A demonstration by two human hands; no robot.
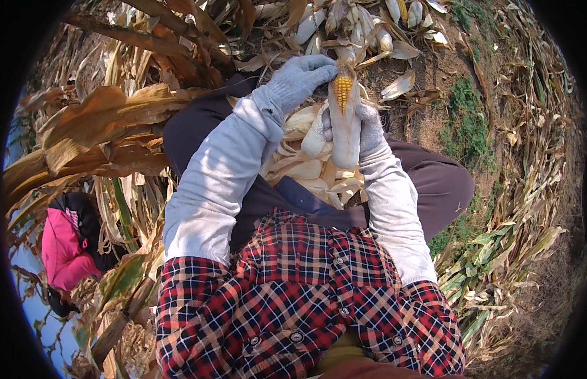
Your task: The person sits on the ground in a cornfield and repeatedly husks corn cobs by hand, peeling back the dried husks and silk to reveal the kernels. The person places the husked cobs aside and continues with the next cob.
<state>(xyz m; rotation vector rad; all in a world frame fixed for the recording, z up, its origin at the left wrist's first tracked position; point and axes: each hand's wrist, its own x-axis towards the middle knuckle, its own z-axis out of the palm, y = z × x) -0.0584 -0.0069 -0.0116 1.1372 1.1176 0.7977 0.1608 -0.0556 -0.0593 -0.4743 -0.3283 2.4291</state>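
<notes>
An ear of corn (342,94) stands upright before me, its yellow kernels bare near the top and pale husk (345,142) around its lower part. My right hand (370,125), in a light grey knit glove, is shut on the ear from the right, with fingertips showing past its left side. At the upper left edge of the ear, the gloved thumb and fingers of my left hand (300,78) pinch the husk by the tip. Loose pale husks (307,173) lie between my crossed legs, below the ear.
More ears in husk (310,26) lie on the ground ahead. Dry corn stalks and leaves (109,113) crowd my left side. Green weeds (466,125) and a band of dry stalks (525,156) are on the right. A person in pink and black (68,246) is farther left.
</notes>
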